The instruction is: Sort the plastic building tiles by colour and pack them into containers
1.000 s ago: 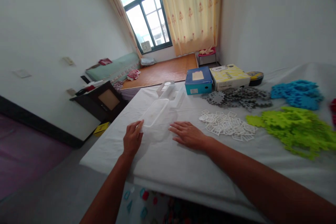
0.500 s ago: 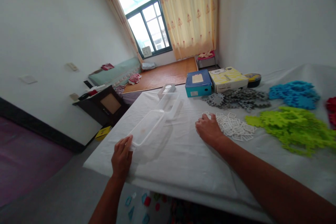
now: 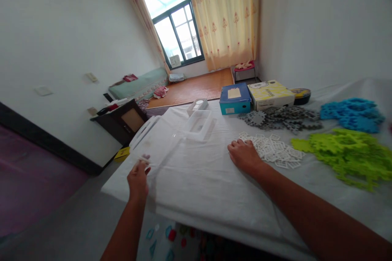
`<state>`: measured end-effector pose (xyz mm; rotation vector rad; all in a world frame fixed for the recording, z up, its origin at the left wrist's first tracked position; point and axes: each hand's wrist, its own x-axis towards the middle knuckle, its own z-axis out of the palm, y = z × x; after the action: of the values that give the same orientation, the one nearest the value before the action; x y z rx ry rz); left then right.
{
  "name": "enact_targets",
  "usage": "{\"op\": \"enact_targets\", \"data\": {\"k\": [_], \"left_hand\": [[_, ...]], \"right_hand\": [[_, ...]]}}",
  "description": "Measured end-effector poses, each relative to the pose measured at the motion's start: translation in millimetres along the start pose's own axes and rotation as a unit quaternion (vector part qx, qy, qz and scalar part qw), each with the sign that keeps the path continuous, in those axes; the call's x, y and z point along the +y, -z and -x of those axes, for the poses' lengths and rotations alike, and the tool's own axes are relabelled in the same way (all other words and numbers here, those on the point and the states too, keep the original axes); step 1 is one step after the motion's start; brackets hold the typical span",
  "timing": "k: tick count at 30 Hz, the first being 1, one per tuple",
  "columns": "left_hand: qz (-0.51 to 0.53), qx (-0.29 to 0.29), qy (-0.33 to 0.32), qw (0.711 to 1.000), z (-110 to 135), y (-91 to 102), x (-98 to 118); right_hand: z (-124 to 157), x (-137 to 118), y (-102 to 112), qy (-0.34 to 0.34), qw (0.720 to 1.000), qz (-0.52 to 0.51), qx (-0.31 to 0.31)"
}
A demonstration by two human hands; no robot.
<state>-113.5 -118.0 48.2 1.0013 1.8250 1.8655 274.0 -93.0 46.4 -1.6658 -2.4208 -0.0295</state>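
My left hand (image 3: 137, 176) grips the near end of a clear plastic tray (image 3: 156, 138), lifted and tilted above the left part of the white-covered table (image 3: 199, 183). My right hand (image 3: 243, 153) rests curled at the left edge of a heap of white square frame pieces (image 3: 274, 150), fingers down among them. What its fingers pinch is hidden. Further clear trays (image 3: 200, 120) lie behind the lifted one.
A blue box (image 3: 234, 98) and a yellow box (image 3: 269, 94) stand at the table's far side. Grey pieces (image 3: 278, 116), blue pieces (image 3: 352, 112) and lime-green pieces (image 3: 339, 151) lie in heaps to the right. A dark cabinet (image 3: 122, 120) stands left of the table.
My left hand has pulled the clear tray toward me and lifted it off the table. My right hand went from flat on the cloth to the white pieces and stays there.
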Motion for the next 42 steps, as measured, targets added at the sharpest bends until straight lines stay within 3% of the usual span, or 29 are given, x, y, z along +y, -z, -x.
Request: {"op": "enact_targets", "data": {"k": [3, 6, 8, 11, 13, 17, 20, 23, 26, 29, 32, 37, 40, 42], "left_hand": [[0.010, -0.056, 0.114, 0.992, -4, 4.3, 2], [-0.082, -0.152, 0.151, 0.973, -9, 23.0, 7], [-0.248, -0.205, 0.111, 0.940, -14, 37.9, 14], [-0.529, -0.172, -0.034, 0.830, -19, 43.1, 31], [-0.610, -0.164, -0.141, 0.763, -15, 25.0, 45], [-0.524, -0.241, -0.418, 0.702, 1, -55.0, 67], [-0.488, -0.296, -0.476, 0.669, 4, -117.8, 70], [-0.472, -0.332, -0.488, 0.655, 1, -154.7, 65], [-0.458, -0.377, -0.472, 0.652, 6, -162.5, 61], [-0.410, -0.419, -0.468, 0.661, 34, -151.3, 63], [-0.365, -0.450, -0.484, 0.656, 77, -133.6, 66], [-0.299, -0.462, -0.526, 0.648, 125, -114.1, 60], [-0.268, -0.428, -0.571, 0.648, 127, -112.6, 51], [-0.251, -0.388, -0.591, 0.661, 122, -111.4, 44]], "right_hand": [[0, 0, -3, 0.005, 1.000, 0.006, 0.003], [-1, 1, -4, 0.012, 1.000, 0.006, 0.003], [-1, 1, -3, 0.013, 1.000, 0.006, -0.002], [-1, -1, -1, 0.013, 1.000, 0.008, -0.002], [-2, -2, -1, 0.011, 1.000, 0.011, 0.002], [-3, 2, -1, -0.002, 1.000, 0.026, 0.004], [-5, 14, -1, -0.022, 0.999, 0.039, 0.012], [-5, 26, 0, -0.042, 0.998, 0.034, 0.023], [-5, 35, 3, -0.046, 0.998, 0.009, 0.050], [-6, 36, 8, -0.033, 0.995, -0.029, 0.084], [-6, 29, 18, -0.038, 0.993, -0.057, 0.097], [11, 18, 47, -0.014, 0.993, -0.067, 0.096], [44, 39, 69, -0.008, 0.986, -0.056, 0.159], [80, 76, 82, -0.043, 0.979, -0.031, 0.198]]}}
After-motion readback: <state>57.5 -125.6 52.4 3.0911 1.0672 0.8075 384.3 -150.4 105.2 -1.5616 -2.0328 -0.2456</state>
